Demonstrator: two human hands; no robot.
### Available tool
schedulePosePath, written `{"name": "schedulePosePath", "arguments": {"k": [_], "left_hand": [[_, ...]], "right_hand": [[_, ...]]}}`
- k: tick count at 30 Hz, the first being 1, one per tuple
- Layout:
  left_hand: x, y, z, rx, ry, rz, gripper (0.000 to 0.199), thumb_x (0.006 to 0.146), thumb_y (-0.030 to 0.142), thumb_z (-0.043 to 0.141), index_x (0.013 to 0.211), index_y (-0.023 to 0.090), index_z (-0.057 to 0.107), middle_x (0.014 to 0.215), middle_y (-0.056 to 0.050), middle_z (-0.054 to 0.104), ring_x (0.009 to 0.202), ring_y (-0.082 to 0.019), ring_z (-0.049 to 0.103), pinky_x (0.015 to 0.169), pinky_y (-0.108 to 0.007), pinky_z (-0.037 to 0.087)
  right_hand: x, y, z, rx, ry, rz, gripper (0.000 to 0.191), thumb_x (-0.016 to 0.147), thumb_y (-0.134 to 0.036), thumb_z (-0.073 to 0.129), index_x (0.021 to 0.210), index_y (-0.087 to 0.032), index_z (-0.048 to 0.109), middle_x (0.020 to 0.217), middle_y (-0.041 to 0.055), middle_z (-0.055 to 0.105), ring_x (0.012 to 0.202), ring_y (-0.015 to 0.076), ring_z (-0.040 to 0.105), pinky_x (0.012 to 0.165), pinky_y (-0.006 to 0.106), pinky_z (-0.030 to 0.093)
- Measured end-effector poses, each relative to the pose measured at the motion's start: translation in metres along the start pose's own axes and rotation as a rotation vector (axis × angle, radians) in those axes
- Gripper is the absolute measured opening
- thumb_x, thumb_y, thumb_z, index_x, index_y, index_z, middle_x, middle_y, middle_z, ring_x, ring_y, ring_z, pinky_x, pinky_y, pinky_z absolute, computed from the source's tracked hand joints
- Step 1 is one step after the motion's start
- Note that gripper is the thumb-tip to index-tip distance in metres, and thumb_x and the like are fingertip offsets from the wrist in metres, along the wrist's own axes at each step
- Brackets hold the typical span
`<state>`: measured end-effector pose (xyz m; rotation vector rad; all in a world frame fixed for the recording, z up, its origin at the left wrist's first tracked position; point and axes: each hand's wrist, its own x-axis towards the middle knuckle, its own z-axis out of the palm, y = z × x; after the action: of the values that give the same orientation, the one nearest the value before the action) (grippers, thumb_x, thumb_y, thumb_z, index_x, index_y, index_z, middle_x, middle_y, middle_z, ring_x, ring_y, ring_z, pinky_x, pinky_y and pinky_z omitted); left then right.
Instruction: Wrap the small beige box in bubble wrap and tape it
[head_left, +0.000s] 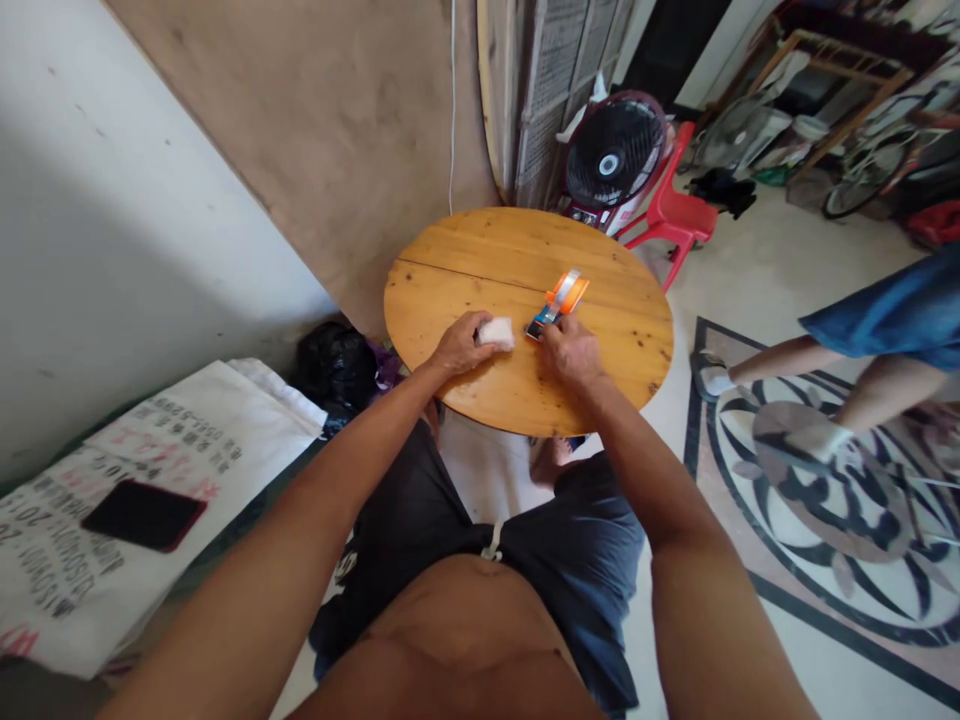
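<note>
My left hand (457, 346) is closed around a small whitish wrapped block (496, 333), which it holds at the left-middle of the round wooden table (480, 250). To the right, my right hand (571, 350) is closed on the near end of a tape dispenser (559, 300). The dispenser has orange sides, a blue body, a dark front end and a roll of clear tape. A small gap separates the block from the dispenser. My right-hand fingertips are partly hidden behind the back of the hand.
A black fan (609, 165) and a red plastic chair (679, 210) stand behind the table. At left, a phone (145, 514) lies on a white printed sack (67, 600), near a black plastic bag (335, 365). Another person's legs (787, 362) are at right.
</note>
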<state>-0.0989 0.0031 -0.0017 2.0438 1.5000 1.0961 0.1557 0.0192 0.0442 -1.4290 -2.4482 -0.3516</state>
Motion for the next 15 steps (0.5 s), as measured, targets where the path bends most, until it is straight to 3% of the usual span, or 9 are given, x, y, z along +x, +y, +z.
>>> {"name": "schedulePosePath", "arguments": {"k": [6,11,15], "left_hand": [[0.001,-0.003,0.002,-0.018,0.01,0.02,0.055,0.076,0.036,0.078,0.125,0.017,0.06,0.122,-0.011,0.067,0.108,-0.023,0.064,0.095,-0.036,0.053],[0.001,-0.004,0.002,-0.035,0.013,0.035,0.055,0.077,0.035,0.077,0.125,0.016,0.059,0.123,-0.012,0.067,0.108,-0.023,0.064,0.095,-0.035,0.053],[0.0,0.0,0.001,-0.049,-0.03,0.065,0.056,0.077,0.038,0.078,0.125,0.017,0.059,0.12,-0.011,0.067,0.106,-0.022,0.064,0.095,-0.036,0.053]], "right_hand": [[0.002,0.005,0.005,0.188,0.096,0.147,0.027,0.097,-0.033,0.048,0.094,-0.02,0.072,0.102,0.0139,0.066,0.087,0.0248,0.061,0.073,0.036,0.051],[0.003,0.011,0.005,0.235,0.106,0.018,0.029,0.099,-0.031,0.045,0.095,-0.022,0.072,0.107,0.0147,0.07,0.103,0.0295,0.06,0.091,0.045,0.051],[0.007,0.014,0.003,0.235,0.076,0.024,0.029,0.099,-0.031,0.044,0.092,-0.021,0.07,0.101,0.0159,0.071,0.099,0.0295,0.061,0.091,0.044,0.05]]}}
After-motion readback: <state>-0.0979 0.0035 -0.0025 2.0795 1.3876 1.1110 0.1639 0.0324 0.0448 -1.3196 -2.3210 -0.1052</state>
